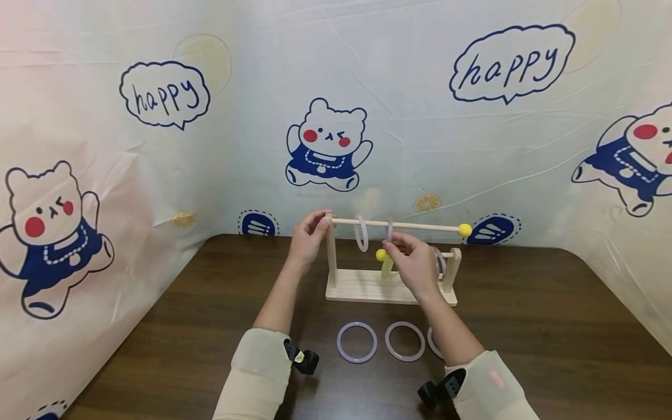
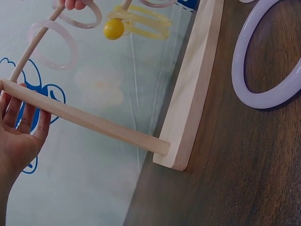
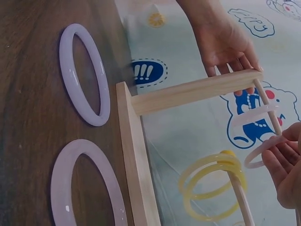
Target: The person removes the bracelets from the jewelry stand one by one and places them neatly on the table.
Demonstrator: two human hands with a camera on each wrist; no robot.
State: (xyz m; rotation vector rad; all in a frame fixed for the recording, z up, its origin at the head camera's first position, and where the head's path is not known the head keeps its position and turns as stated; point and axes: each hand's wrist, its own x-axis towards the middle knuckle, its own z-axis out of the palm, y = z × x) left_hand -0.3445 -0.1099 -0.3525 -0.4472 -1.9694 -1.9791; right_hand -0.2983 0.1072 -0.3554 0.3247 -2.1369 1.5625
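Observation:
A wooden ring stand (image 1: 362,290) has two horizontal rods, each tipped with a yellow ball. My left hand (image 1: 308,242) grips the top of its left post (image 2: 94,117), thumb in front and fingers behind. With my right hand (image 1: 417,268) I pinch a pale pink ring (image 3: 254,156) that encircles the upper rod (image 1: 425,226). Left of it, a whitish ring (image 1: 361,233) hangs on the same rod. Yellow rings (image 3: 193,170) hang on the lower rod near its ball (image 2: 114,29); other pale rings (image 1: 441,263) sit toward its right end, partly hidden by my right hand.
On the brown table (image 1: 210,361) in front of the stand lie a purple ring (image 1: 339,343) and a pale pink ring (image 1: 405,324). A third ring (image 1: 431,343) is partly covered by my right forearm. A printed cloth (image 1: 252,116) hangs behind the table.

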